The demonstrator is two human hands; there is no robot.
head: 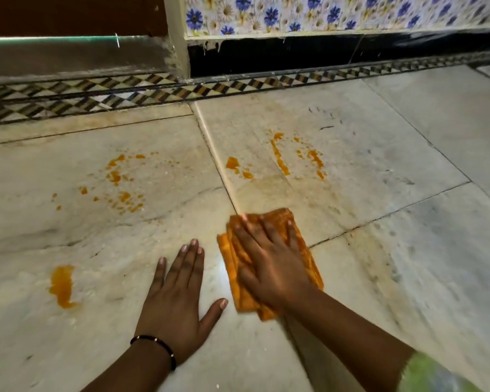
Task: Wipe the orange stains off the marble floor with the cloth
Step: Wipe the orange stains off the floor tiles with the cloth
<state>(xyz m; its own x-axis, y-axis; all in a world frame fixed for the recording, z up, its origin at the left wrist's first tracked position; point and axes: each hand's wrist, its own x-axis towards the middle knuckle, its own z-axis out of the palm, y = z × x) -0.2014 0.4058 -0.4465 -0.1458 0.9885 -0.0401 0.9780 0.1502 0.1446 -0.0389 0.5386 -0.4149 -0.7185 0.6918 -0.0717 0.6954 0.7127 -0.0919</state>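
My right hand (269, 258) lies flat with straight fingers on a folded orange cloth (313, 267), pressing it onto the marble floor (379, 154). My left hand (178, 295) rests flat on the floor just left of the cloth, fingers spread, a dark bracelet on its wrist. Orange stains show beyond the cloth: streaks (279, 155) and a blot (232, 163) on the far tile, a scatter of spots (119, 182) at the far left, and a large smear (61, 285) at the near left. A pale yellowish film lies just beyond the cloth.
A patterned black-and-white tile border (153, 91) runs along the far edge of the floor. Behind it stand a dark skirting (294, 56), a cream door post (178, 38) and flowered wall tiles (323, 12). Marble floor extends to the right.
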